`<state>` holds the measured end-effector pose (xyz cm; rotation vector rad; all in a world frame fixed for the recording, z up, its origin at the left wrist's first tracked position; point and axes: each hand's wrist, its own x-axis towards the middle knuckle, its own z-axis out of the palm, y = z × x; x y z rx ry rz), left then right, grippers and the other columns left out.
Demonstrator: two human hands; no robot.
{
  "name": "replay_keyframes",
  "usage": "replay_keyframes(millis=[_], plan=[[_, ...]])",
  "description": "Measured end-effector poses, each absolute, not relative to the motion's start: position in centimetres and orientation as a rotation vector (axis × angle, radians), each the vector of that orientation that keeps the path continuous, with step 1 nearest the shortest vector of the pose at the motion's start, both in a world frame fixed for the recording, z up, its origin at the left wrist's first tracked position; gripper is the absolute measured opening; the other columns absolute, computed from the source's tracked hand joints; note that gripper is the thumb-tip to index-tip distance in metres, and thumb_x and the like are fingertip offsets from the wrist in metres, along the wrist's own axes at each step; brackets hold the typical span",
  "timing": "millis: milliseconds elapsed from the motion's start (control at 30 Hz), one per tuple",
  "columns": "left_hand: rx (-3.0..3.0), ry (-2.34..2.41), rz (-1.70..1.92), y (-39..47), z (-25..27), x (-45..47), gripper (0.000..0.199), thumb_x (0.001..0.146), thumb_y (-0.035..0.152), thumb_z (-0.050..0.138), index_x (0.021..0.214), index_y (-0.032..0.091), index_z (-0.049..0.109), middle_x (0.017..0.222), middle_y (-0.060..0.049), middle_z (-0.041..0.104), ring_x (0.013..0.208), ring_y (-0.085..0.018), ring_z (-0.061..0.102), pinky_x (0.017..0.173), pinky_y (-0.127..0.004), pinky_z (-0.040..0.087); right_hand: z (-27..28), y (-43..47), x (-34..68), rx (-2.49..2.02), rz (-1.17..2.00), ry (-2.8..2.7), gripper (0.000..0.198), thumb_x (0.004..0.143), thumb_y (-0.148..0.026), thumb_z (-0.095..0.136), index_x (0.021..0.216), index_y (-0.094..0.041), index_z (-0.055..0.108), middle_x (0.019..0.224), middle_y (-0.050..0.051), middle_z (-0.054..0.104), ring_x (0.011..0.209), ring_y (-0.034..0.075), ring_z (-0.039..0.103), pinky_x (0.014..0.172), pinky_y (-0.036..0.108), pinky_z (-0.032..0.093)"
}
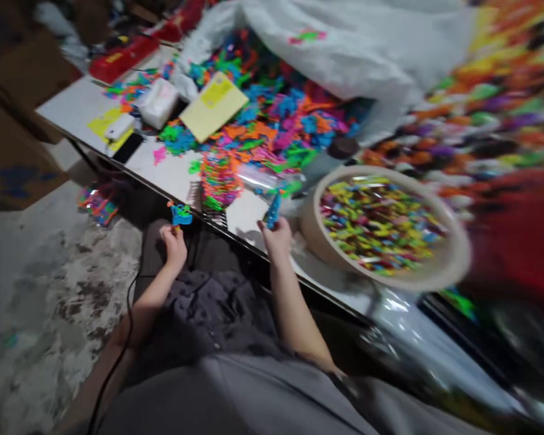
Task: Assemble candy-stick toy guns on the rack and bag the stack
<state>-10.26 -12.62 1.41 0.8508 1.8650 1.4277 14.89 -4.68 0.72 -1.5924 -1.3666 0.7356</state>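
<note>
My left hand (174, 246) is closed, above my lap just off the table's edge. It pinches some small plastic toy pieces (181, 214), mostly blue with green and orange. Over the table's front edge, my right hand (277, 237) is closed round a slim blue plastic piece (273, 210) that points up. Between the hands, a neat stack of multicoloured plastic pieces (220, 180) sits at the edge. Behind it spreads a loose heap of bright plastic pieces (281, 121). Motion blur hides the finer shapes.
A round tub (457, 260) of small wrapped pieces stands right of my right hand. A yellow pad (215, 109), a white box (158, 103) and a dark phone (127, 148) lie on the table (63, 109). A white sack (344, 54) is behind. A filled plastic bag (97, 205) rests at left.
</note>
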Motion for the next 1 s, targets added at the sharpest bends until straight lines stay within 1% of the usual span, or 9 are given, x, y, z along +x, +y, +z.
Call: replay_keyframes(millis=[100,200,300,467,567,667,767,900,1000], plan=[[1.162,1.944,1.561,-10.0,-0.2,-9.9,0.022,0.087,0.037,0.047,0.093,0.017,0.041,0.104,-0.011,0.045,0.103,-0.018,0.046,0.096,-0.034,0.037,-0.3,-4.7,15.5,-1.597,0.762,-1.194,0.033,0.069,-0.044,0.067,0.078,-0.018,0.048,0.071,-0.002,0.053,0.065,0.012,0.052,0.066,0.03,0.046],[1.3,1.879,1.571,-8.1,-1.6,-9.3,0.03,0.089,0.044,0.044,0.097,0.016,0.044,0.095,-0.008,0.052,0.089,-0.015,0.054,0.086,-0.03,0.044,-1.4,-3.5,13.3,-1.491,0.84,-1.141,0.031,0.071,-0.045,0.061,0.08,-0.02,0.045,0.073,-0.001,0.054,0.066,0.013,0.054,0.067,0.03,0.046],[1.323,1.839,1.555,-6.2,-2.8,-8.5,0.028,0.085,0.042,0.052,0.091,0.016,0.05,0.088,-0.006,0.057,0.082,-0.014,0.056,0.081,-0.028,0.046,-2.0,-2.2,11.0,-1.491,0.893,-1.175,0.027,0.071,-0.041,0.06,0.08,-0.021,0.043,0.075,0.0,0.057,0.068,0.013,0.056,0.069,0.03,0.047],[1.385,1.783,1.443,-3.7,-3.8,-7.5,0.016,0.08,0.029,0.06,0.085,0.014,0.058,0.086,-0.006,0.064,0.084,-0.016,0.061,0.083,-0.031,0.048,-2.3,-0.6,8.8,-1.559,0.943,-1.261,0.028,0.065,-0.035,0.066,0.079,-0.02,0.047,0.064,-0.001,0.056,0.06,0.015,0.054,0.063,0.029,0.044],[1.388,1.87,1.358,-3.3,-4.0,-7.4,0.015,0.077,0.025,0.063,0.084,0.013,0.059,0.088,-0.008,0.065,0.087,-0.018,0.061,0.084,-0.033,0.048,-2.6,-0.4,8.4,-1.597,0.929,-1.328,0.026,0.067,-0.039,0.063,0.077,-0.02,0.047,0.061,-0.003,0.052,0.056,0.013,0.049,0.059,0.026,0.04],[1.398,1.907,1.286,-3.5,-4.1,-7.4,0.011,0.077,0.023,0.061,0.082,0.013,0.058,0.084,-0.008,0.065,0.083,-0.018,0.061,0.083,-0.033,0.048,-2.8,-0.5,8.3,-1.549,0.913,-1.418,0.024,0.071,-0.041,0.057,0.075,-0.022,0.044,0.062,-0.005,0.049,0.057,0.012,0.047,0.056,0.024,0.037],[1.337,1.928,1.286,-3.6,-4.4,-7.3,0.009,0.079,0.019,0.057,0.085,0.013,0.056,0.08,-0.007,0.063,0.077,-0.017,0.061,0.08,-0.032,0.049,-2.7,-0.5,8.3,-1.501,0.929,-1.462,0.021,0.07,-0.036,0.055,0.072,-0.022,0.039,0.063,-0.005,0.047,0.058,0.011,0.045,0.055,0.023,0.036],[1.377,1.925,1.254,-3.7,-5.1,-7.3,0.015,0.077,0.012,0.054,0.091,0.016,0.055,0.091,-0.008,0.064,0.091,-0.018,0.061,0.089,-0.033,0.047,-2.1,-0.3,8.0,-1.572,0.936,-1.501,0.019,0.07,-0.03,0.054,0.071,-0.023,0.036,0.065,-0.004,0.045,0.061,0.012,0.045,0.059,0.023,0.037],[1.449,1.923,1.175,-3.7,-5.3,-7.8,0.017,0.074,0.013,0.057,0.091,0.017,0.057,0.097,-0.009,0.063,0.098,-0.02,0.06,0.095,-0.036,0.045,-1.8,-0.3,7.7,-1.613,0.876,-1.562,0.017,0.073,-0.027,0.051,0.07,-0.023,0.034,0.069,-0.003,0.045,0.067,0.014,0.046,0.063,0.024,0.036]])
